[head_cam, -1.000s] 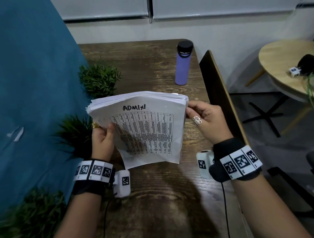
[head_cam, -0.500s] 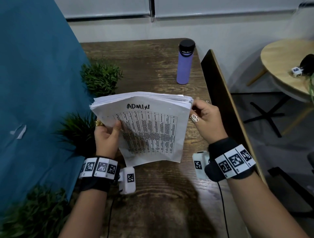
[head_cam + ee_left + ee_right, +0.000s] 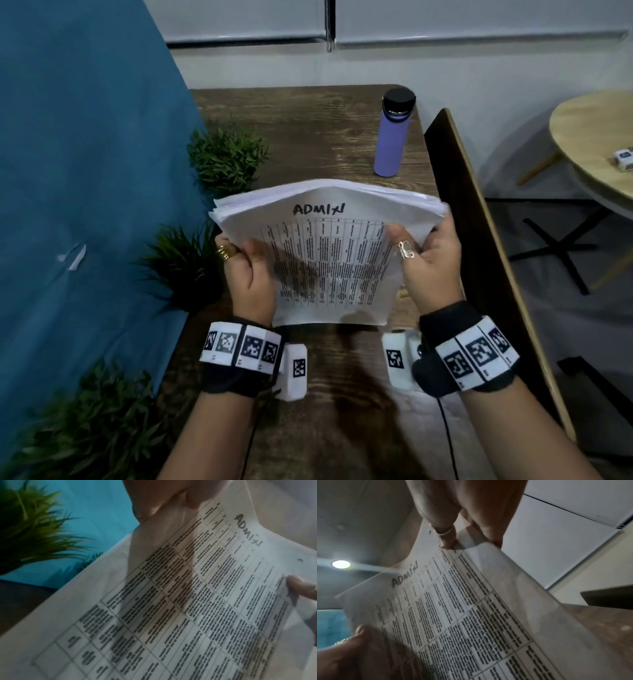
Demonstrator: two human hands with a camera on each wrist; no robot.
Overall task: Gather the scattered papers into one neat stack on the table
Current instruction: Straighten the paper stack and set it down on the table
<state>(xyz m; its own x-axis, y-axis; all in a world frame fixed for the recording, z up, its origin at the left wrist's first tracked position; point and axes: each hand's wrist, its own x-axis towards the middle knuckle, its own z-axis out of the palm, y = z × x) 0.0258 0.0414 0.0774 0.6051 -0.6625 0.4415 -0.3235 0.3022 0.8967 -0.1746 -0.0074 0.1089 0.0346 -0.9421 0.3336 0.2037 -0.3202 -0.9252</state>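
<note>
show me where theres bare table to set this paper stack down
Bare wood lies under the paper stack, between both wrists, and farther back between the plants and the purple bottle. The table's left edge is crowded with plants.
</note>
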